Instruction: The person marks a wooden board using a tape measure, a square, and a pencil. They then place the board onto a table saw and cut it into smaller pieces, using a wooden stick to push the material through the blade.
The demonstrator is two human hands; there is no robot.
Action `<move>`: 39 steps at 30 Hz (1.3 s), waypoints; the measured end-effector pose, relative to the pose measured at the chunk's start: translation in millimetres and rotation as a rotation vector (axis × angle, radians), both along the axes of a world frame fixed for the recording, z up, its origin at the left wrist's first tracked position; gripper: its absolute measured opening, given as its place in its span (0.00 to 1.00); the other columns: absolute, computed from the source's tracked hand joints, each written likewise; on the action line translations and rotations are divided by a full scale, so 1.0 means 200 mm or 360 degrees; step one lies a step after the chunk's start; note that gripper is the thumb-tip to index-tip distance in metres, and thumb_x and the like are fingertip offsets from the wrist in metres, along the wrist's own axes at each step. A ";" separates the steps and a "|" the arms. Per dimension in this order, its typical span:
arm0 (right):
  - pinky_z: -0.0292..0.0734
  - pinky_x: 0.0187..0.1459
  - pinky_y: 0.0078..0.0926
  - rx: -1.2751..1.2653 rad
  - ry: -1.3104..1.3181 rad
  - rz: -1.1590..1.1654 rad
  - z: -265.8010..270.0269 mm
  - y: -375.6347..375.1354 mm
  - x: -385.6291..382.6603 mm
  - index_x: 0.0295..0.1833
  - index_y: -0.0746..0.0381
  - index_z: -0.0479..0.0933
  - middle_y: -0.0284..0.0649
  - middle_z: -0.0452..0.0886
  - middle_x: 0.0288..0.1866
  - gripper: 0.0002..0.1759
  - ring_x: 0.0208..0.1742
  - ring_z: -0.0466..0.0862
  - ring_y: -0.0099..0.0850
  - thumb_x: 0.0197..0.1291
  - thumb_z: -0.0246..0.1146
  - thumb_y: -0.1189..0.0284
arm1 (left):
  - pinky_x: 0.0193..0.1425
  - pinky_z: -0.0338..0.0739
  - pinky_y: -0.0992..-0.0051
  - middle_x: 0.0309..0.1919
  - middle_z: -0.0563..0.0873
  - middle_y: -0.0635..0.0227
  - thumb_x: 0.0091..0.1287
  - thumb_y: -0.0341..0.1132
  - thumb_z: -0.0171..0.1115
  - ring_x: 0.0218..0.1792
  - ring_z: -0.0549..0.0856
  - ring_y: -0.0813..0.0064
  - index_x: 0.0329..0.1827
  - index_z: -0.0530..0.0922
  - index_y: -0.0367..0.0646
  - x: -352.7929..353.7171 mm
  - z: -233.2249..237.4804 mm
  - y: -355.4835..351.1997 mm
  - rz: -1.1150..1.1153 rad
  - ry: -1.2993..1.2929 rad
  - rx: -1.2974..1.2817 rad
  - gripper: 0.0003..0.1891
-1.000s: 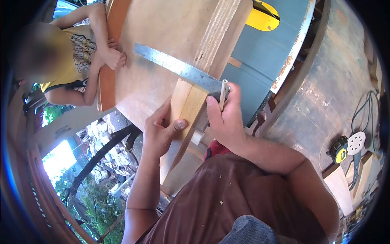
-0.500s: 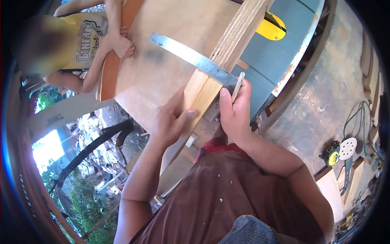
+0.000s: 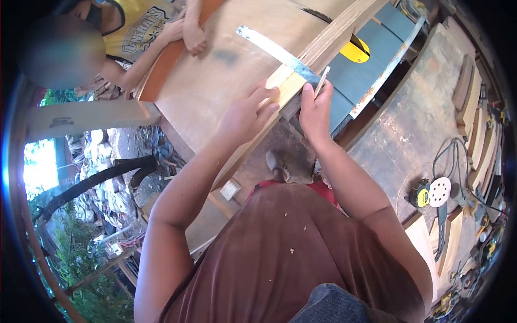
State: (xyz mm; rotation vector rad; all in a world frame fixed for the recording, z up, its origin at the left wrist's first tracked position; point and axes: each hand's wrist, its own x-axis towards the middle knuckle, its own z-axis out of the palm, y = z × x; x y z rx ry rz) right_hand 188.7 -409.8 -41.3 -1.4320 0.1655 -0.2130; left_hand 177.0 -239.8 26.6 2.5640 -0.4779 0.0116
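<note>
A pale wooden strip [image 3: 291, 87] lies lengthwise along the saw table, pointing away from me. Across it rests a metal try square, its blade [image 3: 268, 47] reaching out to the left over the tabletop. My right hand [image 3: 315, 116] grips the square near its corner, thumb on top. A thin pencil-like stick [image 3: 323, 81] stands up between the fingers of that hand. My left hand [image 3: 245, 116] is closed on the nearer part of the strip, with fingers and thumb over its top. Part of the square is hidden by my right hand.
A long plywood-edged fence [image 3: 344, 29] runs beyond the strip, beside a yellow insert [image 3: 355, 49] and a saw blade [image 3: 316, 15]. Across the table, a person in a yellow shirt [image 3: 140, 27] leans on the edge. On the right bench lie a sander [image 3: 440, 192] and a tape measure [image 3: 421, 194].
My view has shifted, and both hands with the strip and square appear higher in it. My left hand's fingers have come further over the strip's top. The right hand keeps the square and stick.
</note>
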 end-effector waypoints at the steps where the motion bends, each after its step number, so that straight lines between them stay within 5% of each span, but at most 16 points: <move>1: 0.71 0.57 0.36 -0.0005 -0.0019 0.0005 -0.02 0.00 0.01 0.62 0.72 0.60 0.51 0.74 0.49 0.20 0.53 0.77 0.37 0.75 0.52 0.68 | 0.60 0.77 0.57 0.67 0.75 0.52 0.66 0.44 0.69 0.57 0.81 0.44 0.62 0.76 0.53 -0.01 0.01 0.00 0.0005 -0.0019 -0.0005 0.22; 4: 0.75 0.50 0.33 -0.0067 -0.0098 -0.0046 -0.01 0.01 0.01 0.62 0.71 0.59 0.49 0.75 0.47 0.20 0.47 0.79 0.34 0.75 0.51 0.68 | 0.58 0.78 0.56 0.68 0.74 0.54 0.62 0.46 0.71 0.57 0.82 0.44 0.62 0.75 0.54 -0.02 0.04 -0.01 -0.0048 -0.0075 0.0020 0.26; 9: 0.75 0.24 0.23 0.0195 0.0136 0.0085 0.04 0.00 -0.01 0.62 0.68 0.58 0.44 0.75 0.43 0.20 0.28 0.77 0.24 0.75 0.52 0.66 | 0.55 0.79 0.55 0.69 0.72 0.54 0.60 0.43 0.70 0.55 0.83 0.46 0.63 0.72 0.53 -0.02 0.00 0.01 -0.0048 0.0001 0.0075 0.28; 22: 0.75 0.20 0.22 0.0297 0.0159 0.0108 0.05 -0.05 -0.02 0.60 0.67 0.59 0.41 0.76 0.38 0.19 0.24 0.76 0.24 0.75 0.51 0.65 | 0.58 0.78 0.55 0.68 0.73 0.54 0.61 0.41 0.70 0.56 0.81 0.44 0.62 0.72 0.51 -0.01 0.01 0.00 -0.0056 0.0054 0.0072 0.26; 25: 0.70 0.18 0.22 0.0259 0.0240 -0.0287 0.02 -0.26 -0.03 0.56 0.62 0.62 0.37 0.72 0.31 0.16 0.19 0.74 0.24 0.74 0.55 0.63 | 0.58 0.78 0.55 0.67 0.73 0.57 0.62 0.41 0.68 0.55 0.82 0.44 0.62 0.71 0.50 -0.01 0.01 0.00 -0.0092 0.0053 0.0046 0.26; 28: 0.74 0.23 0.28 -0.0314 0.0494 -0.0543 -0.08 -0.64 -0.18 0.51 0.66 0.67 0.42 0.75 0.33 0.21 0.25 0.77 0.31 0.71 0.53 0.56 | 0.53 0.79 0.55 0.63 0.76 0.59 0.62 0.43 0.66 0.49 0.84 0.47 0.60 0.72 0.51 -0.01 0.01 0.00 -0.0081 0.0002 0.0062 0.23; 30: 0.78 0.33 0.37 -0.1358 0.0290 -0.0554 -0.45 -1.08 -0.32 0.47 0.65 0.68 0.41 0.74 0.31 0.17 0.28 0.79 0.35 0.70 0.55 0.60 | 0.52 0.79 0.55 0.62 0.77 0.61 0.63 0.44 0.66 0.48 0.84 0.49 0.59 0.72 0.51 -0.02 0.01 0.00 -0.0120 -0.0107 0.0053 0.23; 31: 0.75 0.24 0.32 -0.1478 0.0364 -0.0639 -0.49 -1.22 -0.43 0.45 0.63 0.65 0.39 0.72 0.27 0.15 0.23 0.78 0.31 0.71 0.56 0.61 | 0.52 0.79 0.55 0.62 0.77 0.61 0.63 0.44 0.66 0.48 0.84 0.49 0.59 0.72 0.51 -0.02 0.01 0.01 -0.0094 -0.0107 0.0039 0.23; 33: 0.67 0.15 0.25 -0.0325 0.0599 -0.0740 -0.41 -1.37 -0.62 0.51 0.63 0.65 0.37 0.70 0.24 0.16 0.17 0.74 0.27 0.73 0.56 0.62 | 0.54 0.78 0.55 0.62 0.76 0.61 0.64 0.43 0.65 0.50 0.83 0.47 0.62 0.70 0.51 -0.01 0.01 0.01 -0.0134 0.0038 0.0077 0.24; 35: 0.57 0.10 0.18 -0.0363 0.0664 -0.0712 -0.45 -1.50 -0.76 0.56 0.64 0.63 0.35 0.67 0.23 0.21 0.13 0.69 0.22 0.74 0.54 0.58 | 0.54 0.78 0.55 0.61 0.76 0.62 0.65 0.44 0.64 0.51 0.83 0.48 0.62 0.70 0.51 -0.01 0.02 0.01 -0.0134 0.0028 0.0075 0.24; 36: 0.74 0.21 0.31 -0.0525 0.1032 -0.0483 -0.42 -1.59 -0.80 0.59 0.67 0.64 0.44 0.76 0.29 0.21 0.21 0.80 0.35 0.74 0.54 0.61 | 0.54 0.77 0.55 0.60 0.77 0.63 0.65 0.44 0.63 0.52 0.83 0.49 0.62 0.70 0.51 -0.01 0.02 0.01 -0.0147 0.0011 0.0087 0.24; 37: 0.74 0.21 0.31 -0.0530 0.1024 -0.0493 -0.42 -1.67 -0.82 0.59 0.67 0.64 0.44 0.76 0.29 0.21 0.21 0.80 0.35 0.74 0.54 0.61 | 0.54 0.77 0.55 0.60 0.77 0.63 0.65 0.44 0.63 0.52 0.83 0.49 0.62 0.70 0.51 -0.01 0.01 0.01 -0.0154 0.0003 0.0078 0.24; 39: 0.80 0.38 0.42 -0.1765 0.1078 -0.0316 -0.41 -1.75 -0.85 0.69 0.70 0.59 0.59 0.83 0.40 0.27 0.38 0.86 0.52 0.74 0.53 0.64 | 0.57 0.77 0.55 0.60 0.77 0.62 0.65 0.45 0.63 0.54 0.83 0.51 0.63 0.70 0.51 -0.01 -0.03 0.02 -0.0143 -0.0097 0.0111 0.24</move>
